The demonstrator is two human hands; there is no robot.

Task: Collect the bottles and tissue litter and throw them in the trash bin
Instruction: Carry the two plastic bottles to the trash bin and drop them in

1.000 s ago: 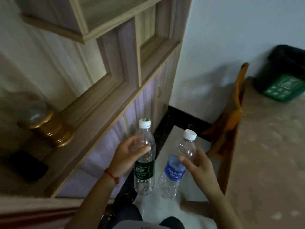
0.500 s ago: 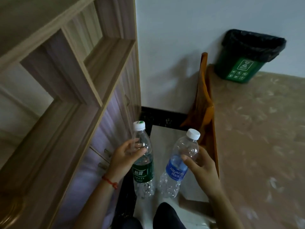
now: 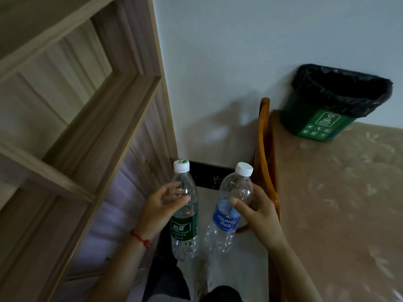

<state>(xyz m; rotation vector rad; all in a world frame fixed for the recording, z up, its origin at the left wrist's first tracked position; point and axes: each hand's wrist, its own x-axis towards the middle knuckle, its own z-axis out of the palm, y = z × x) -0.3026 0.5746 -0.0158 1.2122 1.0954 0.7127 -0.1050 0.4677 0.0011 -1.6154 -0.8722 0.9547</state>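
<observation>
Two clear plastic bottles were held upright, one in each hand, near a lined trash bin.

The left hand (image 3: 162,205), with a red string bracelet (image 3: 141,238) at its wrist, was wrapped around the upper body of the green-labelled bottle (image 3: 185,216), thumb across the front above the label. The right hand (image 3: 256,211) gripped the blue-labelled Aquafina bottle (image 3: 229,210) at its shoulder, the bottle leaning slightly to the right at its top. Both bottles carried white caps and stood just beside each other without touching. The green trash bin (image 3: 316,125), fitted with a black bag, sat on the beige patterned surface (image 3: 338,203) against the pale wall (image 3: 229,73), well apart from the bottles. A wooden shelf unit (image 3: 76,127) filled the left side, and a curved wooden chair back (image 3: 265,149) rose between the bottles and the bin.
</observation>
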